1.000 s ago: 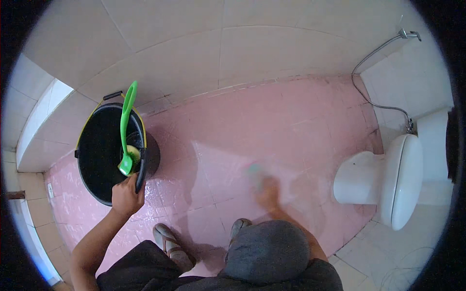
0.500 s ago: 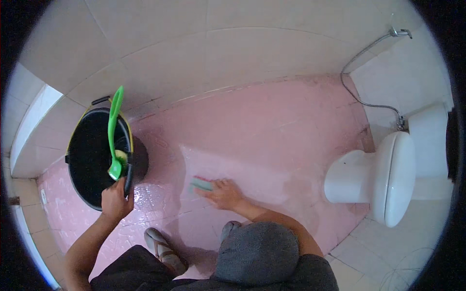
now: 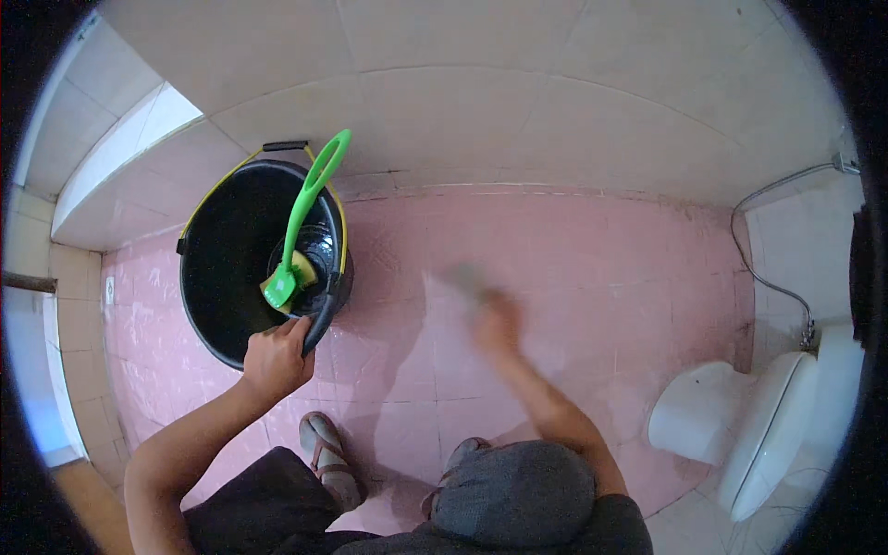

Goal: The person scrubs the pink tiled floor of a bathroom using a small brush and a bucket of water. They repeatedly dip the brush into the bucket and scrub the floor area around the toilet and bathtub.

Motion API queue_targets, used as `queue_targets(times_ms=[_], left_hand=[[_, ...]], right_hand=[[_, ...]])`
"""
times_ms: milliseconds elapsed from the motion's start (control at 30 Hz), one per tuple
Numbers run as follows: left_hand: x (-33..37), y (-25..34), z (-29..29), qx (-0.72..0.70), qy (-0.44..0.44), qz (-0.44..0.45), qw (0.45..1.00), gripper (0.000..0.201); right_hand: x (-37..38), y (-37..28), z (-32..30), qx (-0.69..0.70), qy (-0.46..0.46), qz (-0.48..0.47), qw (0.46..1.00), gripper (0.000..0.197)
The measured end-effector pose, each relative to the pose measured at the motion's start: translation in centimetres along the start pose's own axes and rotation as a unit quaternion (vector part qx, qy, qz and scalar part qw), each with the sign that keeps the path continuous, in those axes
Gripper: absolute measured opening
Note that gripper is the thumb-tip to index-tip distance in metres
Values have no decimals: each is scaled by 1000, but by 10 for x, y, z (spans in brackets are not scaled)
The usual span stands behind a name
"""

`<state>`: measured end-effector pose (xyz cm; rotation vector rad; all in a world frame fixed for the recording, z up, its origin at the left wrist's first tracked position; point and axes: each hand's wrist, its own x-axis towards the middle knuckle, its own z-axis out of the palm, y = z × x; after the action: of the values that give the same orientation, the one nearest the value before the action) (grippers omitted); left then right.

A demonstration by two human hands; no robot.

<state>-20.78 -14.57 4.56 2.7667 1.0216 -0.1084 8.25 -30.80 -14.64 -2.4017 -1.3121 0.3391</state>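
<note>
My left hand (image 3: 278,353) grips the near rim of a black bucket (image 3: 222,217) with a yellow wire handle. A bright green long-handled brush (image 3: 314,185) leans inside it, its handle sticking out past the far rim. Beside the brush head lies a yellowish sponge-like piece (image 3: 303,268), partly hidden. Out over the pink tiles, my right hand (image 3: 498,326) is closed around a small greenish scrub brush (image 3: 461,277). Both are smeared by motion, so whether the scrub brush touches the floor I cannot tell.
Wet pink floor tiles (image 3: 592,305) reach a beige tiled wall (image 3: 444,120) on the far side. A white toilet (image 3: 694,412) stands at the right, with a metal hose (image 3: 754,264) behind it. My sandaled feet (image 3: 331,462) are close below my arms.
The head view has shifted, moving the bucket and toilet rightward in the picture. My right hand has swept the scrub brush farther toward the wall. My left hand keeps its hold on the rim.
</note>
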Motion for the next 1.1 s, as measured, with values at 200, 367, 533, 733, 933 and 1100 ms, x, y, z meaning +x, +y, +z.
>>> queue_targets(times_ms=[200,367,533,733,933,1100], left_hand=[[0,-1,-1,-21,10,11,1000,22],[1,4,0,-13,0,6,1000,28],[3,5,-1,-4,4,-2,1000,30],[0,-1,5,-14,18,-5,1000,31],[3,4,-1,-11,18,-2,1000,33],[7,7,3,-21,30,9,999,35]], right_hand=[[23,-27,38,-79,-193,-192,959,38],[105,187,-110,-132,284,410,857,57],[81,123,-45,-71,217,214,950,46],[-59,-51,-21,6,-245,-175,954,45],[-50,184,-100,-112,298,308,897,57],[-121,282,-125,-117,270,573,765,60]])
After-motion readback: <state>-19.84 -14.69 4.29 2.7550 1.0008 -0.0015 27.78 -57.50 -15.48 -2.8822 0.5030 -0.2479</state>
